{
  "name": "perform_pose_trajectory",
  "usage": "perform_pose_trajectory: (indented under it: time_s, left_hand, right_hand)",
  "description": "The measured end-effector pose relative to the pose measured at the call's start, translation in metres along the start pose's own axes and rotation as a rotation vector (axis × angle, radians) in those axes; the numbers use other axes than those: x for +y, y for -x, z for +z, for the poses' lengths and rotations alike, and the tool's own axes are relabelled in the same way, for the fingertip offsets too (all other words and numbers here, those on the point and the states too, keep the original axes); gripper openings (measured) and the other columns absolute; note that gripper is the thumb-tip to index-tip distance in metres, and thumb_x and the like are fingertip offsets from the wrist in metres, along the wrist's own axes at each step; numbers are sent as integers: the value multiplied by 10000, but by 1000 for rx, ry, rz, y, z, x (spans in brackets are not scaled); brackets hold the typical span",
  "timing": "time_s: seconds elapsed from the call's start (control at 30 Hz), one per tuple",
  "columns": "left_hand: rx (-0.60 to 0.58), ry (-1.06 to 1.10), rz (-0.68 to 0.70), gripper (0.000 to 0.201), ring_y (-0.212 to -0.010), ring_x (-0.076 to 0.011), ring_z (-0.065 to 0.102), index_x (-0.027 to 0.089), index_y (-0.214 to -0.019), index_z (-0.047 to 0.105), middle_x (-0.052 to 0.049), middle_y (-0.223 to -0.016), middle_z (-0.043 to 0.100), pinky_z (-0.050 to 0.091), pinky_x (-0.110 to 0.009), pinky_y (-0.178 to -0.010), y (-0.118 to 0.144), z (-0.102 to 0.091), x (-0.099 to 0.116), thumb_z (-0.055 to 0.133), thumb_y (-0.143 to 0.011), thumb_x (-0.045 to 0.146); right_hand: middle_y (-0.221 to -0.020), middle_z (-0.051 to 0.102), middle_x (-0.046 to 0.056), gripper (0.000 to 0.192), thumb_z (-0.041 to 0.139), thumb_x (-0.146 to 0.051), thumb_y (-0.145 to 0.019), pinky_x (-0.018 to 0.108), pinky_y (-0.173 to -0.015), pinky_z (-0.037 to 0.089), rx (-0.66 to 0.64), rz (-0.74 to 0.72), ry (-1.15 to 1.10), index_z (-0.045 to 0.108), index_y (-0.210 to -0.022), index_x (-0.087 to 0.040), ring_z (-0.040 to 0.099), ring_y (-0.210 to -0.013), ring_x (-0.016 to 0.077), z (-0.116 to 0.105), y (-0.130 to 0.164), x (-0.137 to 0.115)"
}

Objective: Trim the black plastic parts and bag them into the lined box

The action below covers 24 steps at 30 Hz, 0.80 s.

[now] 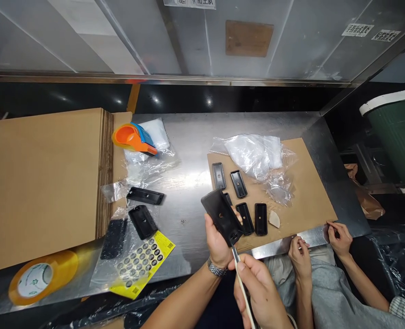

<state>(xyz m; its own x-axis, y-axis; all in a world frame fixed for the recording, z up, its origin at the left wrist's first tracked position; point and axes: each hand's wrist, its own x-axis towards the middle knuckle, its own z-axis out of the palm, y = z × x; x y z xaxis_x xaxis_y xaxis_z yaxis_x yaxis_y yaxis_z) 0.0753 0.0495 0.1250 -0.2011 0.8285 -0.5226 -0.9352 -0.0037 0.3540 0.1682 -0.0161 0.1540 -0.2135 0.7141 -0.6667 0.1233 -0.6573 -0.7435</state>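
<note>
Left hand [216, 244], a metal watch at the wrist, was clamped round the lower end of a black plastic casing [222, 216], lifted clear of the steel table [189, 137] and tilted so its open underside faced the camera, probably to bring the bottom edge within reach. Right hand [257, 285] was closed on a thin pale-handled tool [241, 279], held like a pen, tip touching the casing's lower corner; what the tip did there could not be told.

Behind, on a brown cardboard sheet [308, 192], lay five similar black casings [238, 183] in loose rows, just beside crumpled clear plastic bags [257, 155], seemingly kept close for easy picking. To the left sat further black pieces [142, 221] on plastic film, a yellow sticker sheet [142, 262], a roll of tape [39, 276], an orange tape dispenser [134, 137] and flat cardboard [41, 183].

At lower right, another person's hands [321, 246] rested at the table edge, well apart from the casing.
</note>
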Motion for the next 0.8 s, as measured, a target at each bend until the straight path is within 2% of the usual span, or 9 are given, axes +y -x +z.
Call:
perform_pose_trajectory:
  time_s: [0.13,0.23,0.3,0.43,0.53,0.6,0.7,0.8]
  left_hand:
    - [32,59,23,522,-607,-129,539,124,-762,627,-52,-694,575,450,-243,-579,-1,3,0,323,-796,546]
    - [41,55,114,500,-614,-131,532,139,-781,626,-49,-715,569,447,-248,-577,-1,3,0,325,-797,538]
    - [35,40,185,503,-610,-133,528,143,-780,626,-48,-708,565,444,-248,-571,0,2,0,336,-783,553]
    - [6,-1,330,493,-611,-142,525,178,-847,623,-46,-711,570,438,-253,-562,0,2,-1,374,-742,590]
    - [-16,-26,433,481,-612,-146,515,244,-1019,567,-38,-711,576,432,-261,-560,0,1,-1,350,-755,582]
    - [-39,-41,483,489,-619,-149,510,270,-1101,515,-37,-716,578,429,-269,-571,0,1,-1,312,-774,572]
    - [-74,-84,543,513,-615,-157,506,271,-1132,490,-37,-712,575,423,-281,-575,1,1,0,268,-784,575]
    - [-55,-127,562,493,-602,-153,498,285,-1131,487,-23,-697,562,412,-278,-577,3,5,2,308,-771,570]
  right_hand:
    - [-451,553,-34,223,457,-409,-813,152,-217,301,101,-248,133,576,-982,-324,428,-246,73,-3,5,4]
    - [-583,619,18,233,448,-370,-827,181,-309,405,208,-541,341,586,-1012,-335,558,-402,120,-16,2,12]
    - [-652,637,47,263,404,-365,-847,190,-378,448,261,-671,421,608,-1009,-324,617,-533,149,-37,-8,17]
    - [-675,641,74,387,275,-351,-894,185,-443,464,388,-817,541,645,-994,-298,640,-659,156,-99,-40,30]
    - [-728,649,86,412,246,-339,-903,200,-497,478,519,-887,662,637,-1029,-299,638,-743,168,-134,-55,46]
    - [-755,652,88,416,240,-340,-904,208,-517,483,544,-896,708,629,-1046,-301,634,-772,174,-143,-57,54]
    - [-765,653,85,420,237,-357,-903,211,-523,486,516,-878,717,629,-1045,-304,631,-782,175,-141,-55,58]
    - [-727,645,75,378,291,-383,-891,194,-492,487,420,-823,635,641,-1015,-316,633,-754,172,-132,-50,52]
